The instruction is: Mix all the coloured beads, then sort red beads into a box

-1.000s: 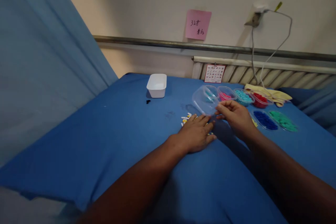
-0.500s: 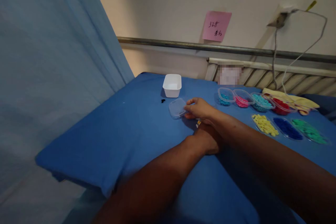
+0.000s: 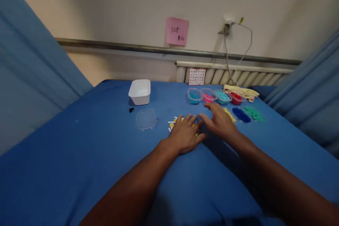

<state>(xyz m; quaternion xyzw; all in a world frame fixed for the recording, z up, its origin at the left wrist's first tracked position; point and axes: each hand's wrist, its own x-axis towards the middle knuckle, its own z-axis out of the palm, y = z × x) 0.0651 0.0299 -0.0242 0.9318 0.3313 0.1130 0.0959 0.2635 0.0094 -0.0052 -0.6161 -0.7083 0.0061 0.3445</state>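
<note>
My left hand [image 3: 185,136] lies palm down with fingers spread over a pile of small white and yellow pieces [image 3: 172,125], hiding much of it. Just right of it, my right hand [image 3: 219,122] is held with thumb and fingers apart and nothing between them. It partly covers a container of yellow pieces [image 3: 230,114]. A clear shallow plastic lid or tray [image 3: 146,119] lies flat left of the pile. Behind that stands a white tub [image 3: 140,95], with a small black object [image 3: 131,110] near its front left corner.
Clear containers of blue pieces [image 3: 194,98], pink pieces [image 3: 208,97], turquoise pieces [image 3: 222,96] and red pieces [image 3: 236,98] line the back. Dark blue pieces [image 3: 241,115] and green pieces [image 3: 254,113] sit in front. A yellow cloth [image 3: 242,91] lies beside a hanging cable [image 3: 251,39].
My right hand has let go of the clear lid or tray and moved right. My arms are no longer crossed, and my left hand now spreads over the pile. The view has swung right.
</note>
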